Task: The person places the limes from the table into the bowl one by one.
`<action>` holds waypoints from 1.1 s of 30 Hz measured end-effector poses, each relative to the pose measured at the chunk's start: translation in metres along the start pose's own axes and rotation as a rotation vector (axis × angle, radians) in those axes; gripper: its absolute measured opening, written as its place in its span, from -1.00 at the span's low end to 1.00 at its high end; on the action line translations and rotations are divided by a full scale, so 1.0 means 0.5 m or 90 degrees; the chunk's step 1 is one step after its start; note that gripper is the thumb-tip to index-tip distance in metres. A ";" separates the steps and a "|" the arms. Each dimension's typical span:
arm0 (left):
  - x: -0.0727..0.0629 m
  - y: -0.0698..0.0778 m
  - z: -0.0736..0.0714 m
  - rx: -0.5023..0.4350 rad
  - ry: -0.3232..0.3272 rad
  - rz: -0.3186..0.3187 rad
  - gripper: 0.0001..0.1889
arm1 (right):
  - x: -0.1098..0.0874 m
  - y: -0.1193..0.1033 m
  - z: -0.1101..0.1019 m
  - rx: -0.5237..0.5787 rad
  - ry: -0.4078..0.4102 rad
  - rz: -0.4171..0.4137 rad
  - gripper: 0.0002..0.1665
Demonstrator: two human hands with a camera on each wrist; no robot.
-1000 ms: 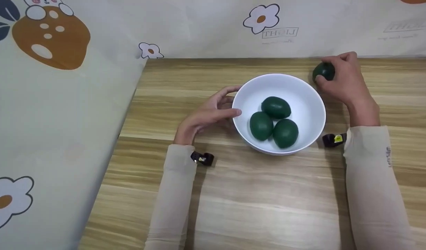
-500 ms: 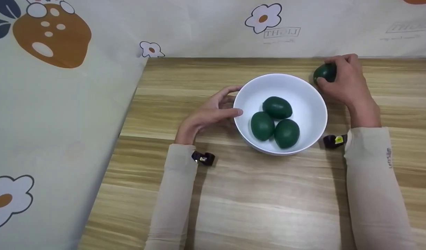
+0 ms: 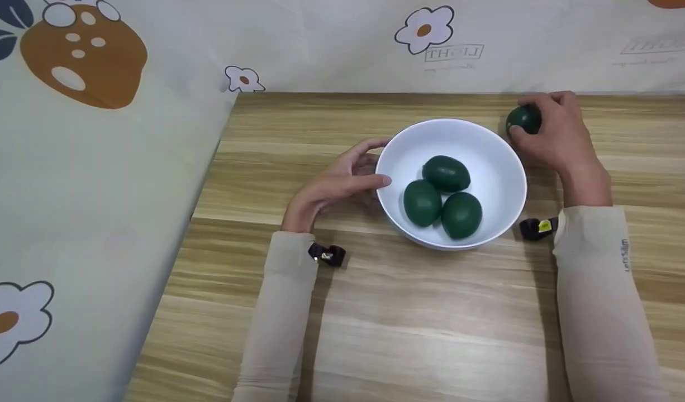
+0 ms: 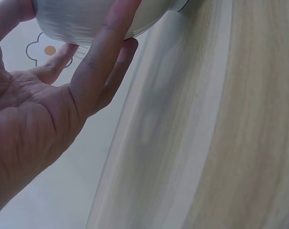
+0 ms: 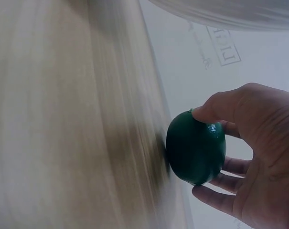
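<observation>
A white bowl (image 3: 493,162) stands on the wooden table with three dark green, egg-shaped fruits inside; one of them (image 3: 444,173) lies toward the back. On the bowl's left side, my left hand (image 3: 342,178) holds it, thumb over the rim and fingers against the outer wall. The left wrist view shows those fingers (image 4: 94,64) touching the bowl's underside curve. Behind and right of the bowl, my right hand (image 3: 557,131) grips another dark green fruit (image 3: 523,118) between thumb and fingertips. In the right wrist view this fruit (image 5: 194,148) sits at or just above the tabletop; which, I cannot tell.
Close behind the right hand, the table (image 3: 432,324) meets a pale patterned wall covering (image 3: 331,44). The same covering runs along the table's left edge. A small black wrist camera (image 3: 538,228) sits near the bowl's right side, another (image 3: 327,255) near the left wrist.
The right hand's raised fingers have come slightly down toward the viewer, with the fruit still in its grip. The left hand keeps its hold, and the bowl stays in place.
</observation>
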State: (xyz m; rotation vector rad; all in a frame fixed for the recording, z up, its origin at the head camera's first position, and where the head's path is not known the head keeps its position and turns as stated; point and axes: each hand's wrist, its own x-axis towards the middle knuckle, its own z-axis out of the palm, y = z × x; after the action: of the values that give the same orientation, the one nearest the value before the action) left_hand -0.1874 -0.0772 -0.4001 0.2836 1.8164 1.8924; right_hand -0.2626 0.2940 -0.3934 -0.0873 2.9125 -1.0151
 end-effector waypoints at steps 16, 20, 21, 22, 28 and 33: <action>0.000 0.000 -0.001 0.006 0.002 -0.006 -0.22 | -0.005 0.004 -0.003 0.026 -0.018 0.044 -0.17; -0.001 -0.001 -0.001 0.004 0.001 -0.009 -0.22 | -0.004 0.006 -0.002 0.024 -0.006 0.031 -0.20; -0.001 -0.001 -0.001 0.003 0.000 -0.009 -0.23 | -0.004 0.007 -0.002 0.024 -0.003 0.027 -0.21; -0.001 -0.001 -0.001 0.003 -0.001 -0.009 -0.23 | -0.003 0.008 -0.001 0.023 -0.001 0.024 -0.22; -0.002 -0.001 -0.001 0.005 0.002 -0.009 -0.24 | -0.001 0.009 0.000 0.020 0.005 0.027 -0.23; -0.003 -0.001 -0.003 0.014 0.010 -0.009 -0.24 | 0.000 0.007 0.000 0.014 0.007 0.034 -0.23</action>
State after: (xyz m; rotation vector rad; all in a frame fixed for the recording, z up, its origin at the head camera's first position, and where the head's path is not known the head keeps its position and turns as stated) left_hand -0.1868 -0.0792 -0.4006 0.2650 1.8456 1.8710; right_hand -0.2625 0.2966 -0.3955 -0.0028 2.8952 -1.0432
